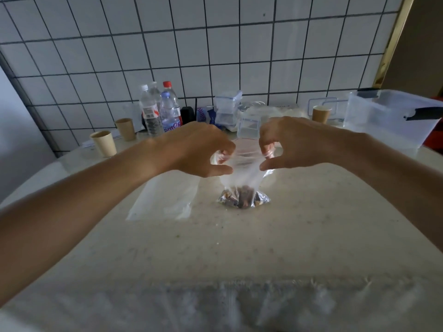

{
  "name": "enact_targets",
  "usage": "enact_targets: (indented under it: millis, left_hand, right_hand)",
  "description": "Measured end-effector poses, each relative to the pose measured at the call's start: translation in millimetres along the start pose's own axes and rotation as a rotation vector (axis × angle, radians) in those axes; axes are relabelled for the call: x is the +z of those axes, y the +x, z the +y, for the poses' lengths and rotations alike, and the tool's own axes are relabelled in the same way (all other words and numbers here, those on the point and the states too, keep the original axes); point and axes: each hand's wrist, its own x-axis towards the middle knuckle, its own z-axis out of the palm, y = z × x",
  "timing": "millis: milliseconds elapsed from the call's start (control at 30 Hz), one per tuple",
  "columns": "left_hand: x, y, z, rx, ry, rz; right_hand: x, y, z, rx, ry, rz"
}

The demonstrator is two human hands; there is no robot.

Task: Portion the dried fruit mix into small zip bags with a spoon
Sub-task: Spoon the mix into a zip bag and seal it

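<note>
A small clear zip bag stands upright on the speckled counter, with a dark dried fruit mix in its bottom. My left hand pinches the bag's top edge on the left side. My right hand pinches the same top edge on the right side. An empty flat zip bag lies on the counter just left of the filled one. No spoon is visible.
Behind the bag stand a small clear tub, stacked clip-lid containers, plastic bottles, paper cups and a large clear storage box at the right. A tiled wall backs the counter.
</note>
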Motion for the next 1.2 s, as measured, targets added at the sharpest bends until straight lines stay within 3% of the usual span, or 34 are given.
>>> enact_targets:
  millis: [100, 367, 567, 733, 1000, 1200]
  left_hand:
    - [-1, 7, 0, 0.077, 0.112, -0.029]
    - [-9, 12, 0, 0.181, 0.132, -0.106]
    - [-19, 13, 5, 0.033, -0.160, -0.168]
    - [-20, 21, 7, -0.047, -0.315, -0.107]
    - [-24, 13, 2, -0.075, -0.261, -0.091]
    - [-28, 12, 7, -0.120, -0.523, -0.132]
  right_hand:
    - [-2, 1, -8, -0.059, -0.077, -0.015]
    - [-6, 2, -14, -0.084, -0.270, -0.039]
    - [-9, 4, -13, -0.076, -0.388, 0.057]
    - [-10, 8, -19, -0.134, -0.246, 0.103]
    - [-15, 0, -15, -0.057, 0.374, 0.037]
    - [-11, 4, -11, -0.025, 0.235, 0.042]
